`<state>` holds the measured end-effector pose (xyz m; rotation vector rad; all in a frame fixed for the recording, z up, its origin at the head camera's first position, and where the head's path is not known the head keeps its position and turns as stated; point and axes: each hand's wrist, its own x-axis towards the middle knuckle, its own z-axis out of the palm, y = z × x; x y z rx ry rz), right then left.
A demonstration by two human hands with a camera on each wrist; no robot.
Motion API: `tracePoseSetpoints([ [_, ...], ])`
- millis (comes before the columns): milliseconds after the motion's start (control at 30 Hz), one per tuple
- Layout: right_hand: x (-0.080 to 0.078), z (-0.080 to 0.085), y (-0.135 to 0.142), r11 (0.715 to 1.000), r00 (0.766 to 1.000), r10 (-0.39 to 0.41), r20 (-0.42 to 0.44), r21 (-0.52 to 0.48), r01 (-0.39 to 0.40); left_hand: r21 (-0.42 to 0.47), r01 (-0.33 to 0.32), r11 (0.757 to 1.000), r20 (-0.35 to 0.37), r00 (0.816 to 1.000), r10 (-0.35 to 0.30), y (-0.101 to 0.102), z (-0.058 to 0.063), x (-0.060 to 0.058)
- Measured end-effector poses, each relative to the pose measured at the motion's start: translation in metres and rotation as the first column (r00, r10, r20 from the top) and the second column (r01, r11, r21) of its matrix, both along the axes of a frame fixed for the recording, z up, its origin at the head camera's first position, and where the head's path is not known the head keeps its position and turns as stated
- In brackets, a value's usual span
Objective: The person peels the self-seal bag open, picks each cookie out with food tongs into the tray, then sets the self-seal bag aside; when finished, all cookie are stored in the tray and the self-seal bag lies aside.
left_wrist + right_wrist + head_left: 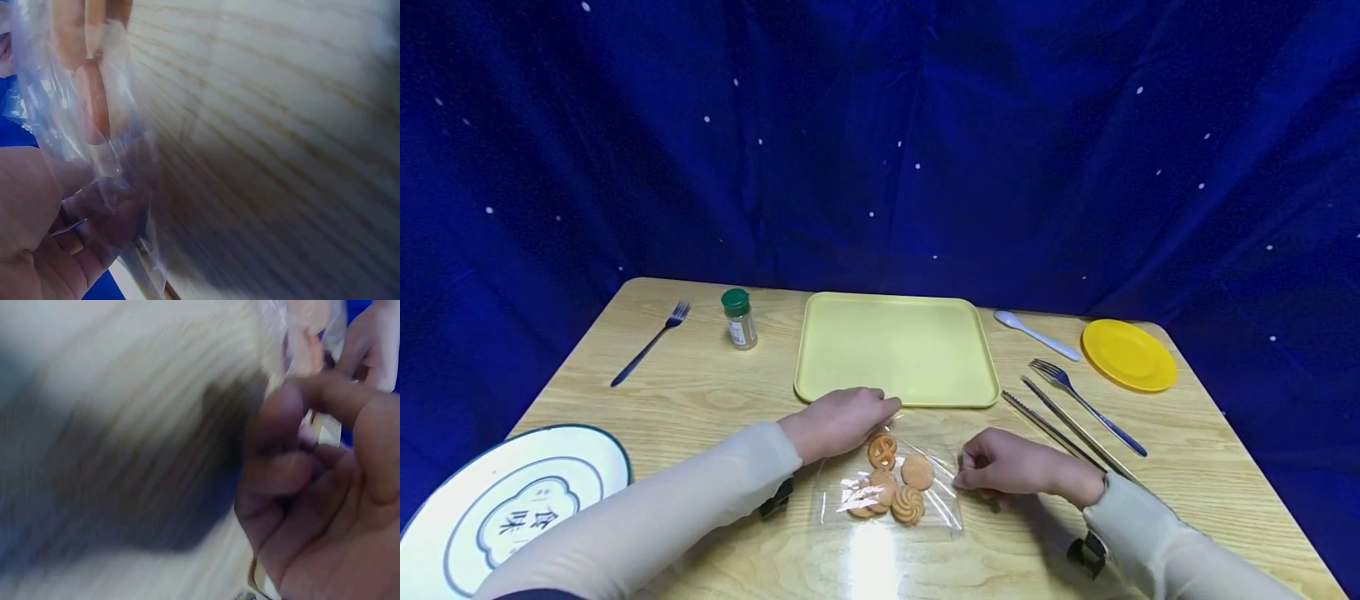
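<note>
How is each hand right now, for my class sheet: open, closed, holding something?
Left hand: closed, holding the clear bag of cookies.
Right hand: curled at the bag's edge; whether pinching it, cannot tell.

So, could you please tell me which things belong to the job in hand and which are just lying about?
Belonging to the job:
clear bag
cookies inside it

Apparently just lying about:
pale tray
green-capped shaker
left fork
right fork
spoon
tongs
yellow plate
round white piece with characters
</note>
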<state>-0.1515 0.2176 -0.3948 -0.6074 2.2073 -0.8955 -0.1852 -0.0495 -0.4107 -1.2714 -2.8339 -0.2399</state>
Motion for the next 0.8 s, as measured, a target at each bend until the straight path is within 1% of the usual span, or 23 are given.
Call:
tracePoseSetpoints([
  [100,0.000,0.000,0.003,1.000,1.000,0.018,-0.026,0.020,-0.017,0.012,0.007,1.000,0.003,1.000,-0.007,0.001,0.000,-0.001],
  [167,0.002,0.000,0.003,0.999,1.000,-0.014,-0.016,0.029,0.015,0.021,0.010,1.000,0.007,1.000,-0.010,0.001,0.000,-0.001],
  [233,0.005,-0.001,0.002,0.997,0.998,-0.067,0.018,0.033,0.067,0.028,0.010,1.000,0.014,1.000,-0.010,0.001,0.000,-0.002],
  [300,0.009,-0.003,0.000,0.993,0.990,-0.119,0.069,0.023,0.118,0.028,0.005,1.000,0.018,1.000,-0.006,0.001,0.000,-0.002],
  [333,0.011,-0.003,-0.002,0.991,0.987,-0.134,0.093,0.014,0.133,0.026,0.002,1.000,0.020,1.000,-0.003,0.001,0.000,-0.002],
  [400,0.014,-0.004,-0.003,0.990,0.983,-0.136,0.126,-0.007,0.138,0.021,-0.001,1.000,0.021,1.000,0.001,0.001,0.000,-0.002],
  [500,0.014,-0.004,-0.002,0.995,0.985,-0.083,0.152,-0.047,0.091,0.015,0.002,1.000,0.023,1.000,-0.003,0.001,0.000,-0.003],
  [567,0.013,-0.004,0.001,0.997,0.985,-0.047,0.164,-0.050,0.056,0.017,0.011,1.000,0.020,1.000,-0.011,0.000,0.000,-0.003],
  [633,0.012,-0.003,0.005,0.999,0.986,-0.016,0.164,-0.040,0.023,0.024,0.021,1.000,0.015,1.000,-0.021,0.000,-0.001,-0.002],
  [800,0.009,0.001,0.011,1.000,0.988,0.028,0.149,-0.001,-0.028,0.043,0.035,0.998,0.001,0.999,-0.035,0.000,-0.002,-0.002],
])
